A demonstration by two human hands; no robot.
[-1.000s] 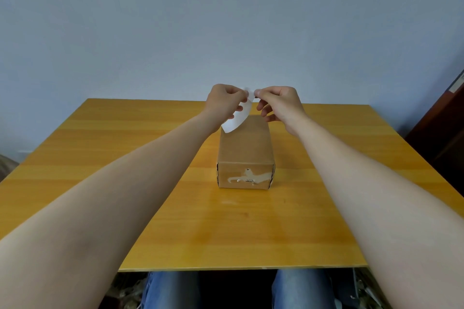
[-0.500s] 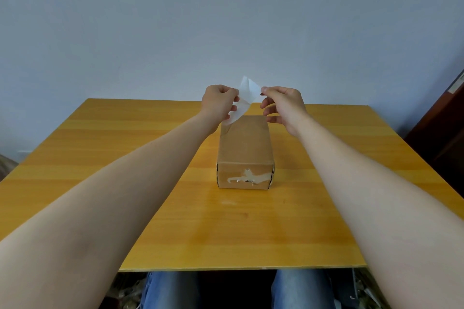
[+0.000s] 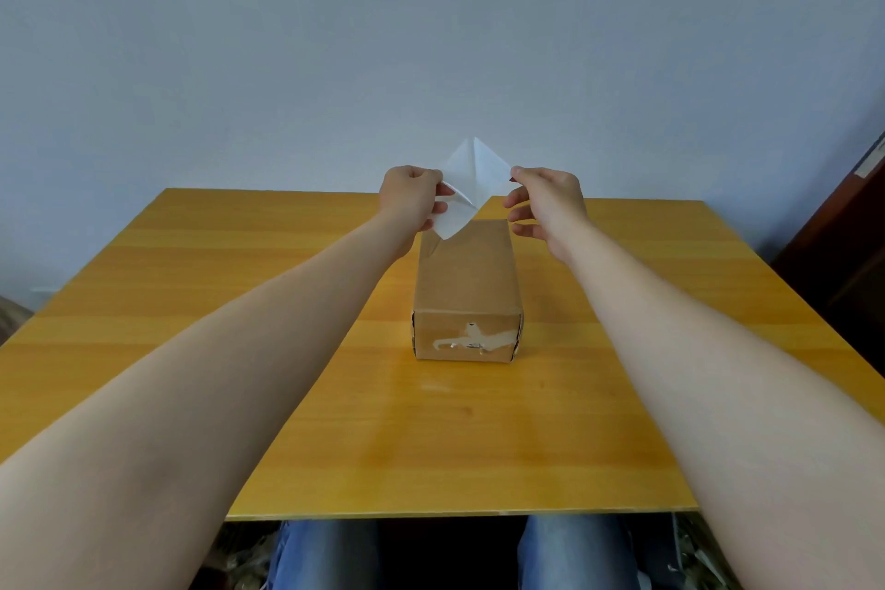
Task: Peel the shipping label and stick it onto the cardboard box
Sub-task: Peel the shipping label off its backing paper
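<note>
The shipping label [image 3: 471, 177] is held in the air above the far end of the cardboard box [image 3: 465, 283], partly peeled into two white sheets meeting at a peak that points up. The left hand [image 3: 413, 201] pinches its left sheet and the right hand [image 3: 546, 206] its right corner. The box lies on the desk [image 3: 191, 302], long axis running away from the person, nothing between it and the label.

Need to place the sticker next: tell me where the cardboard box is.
In the head view, the cardboard box sits mid-table, between the forearms, lengthwise away from the person, just below both hands.
</note>
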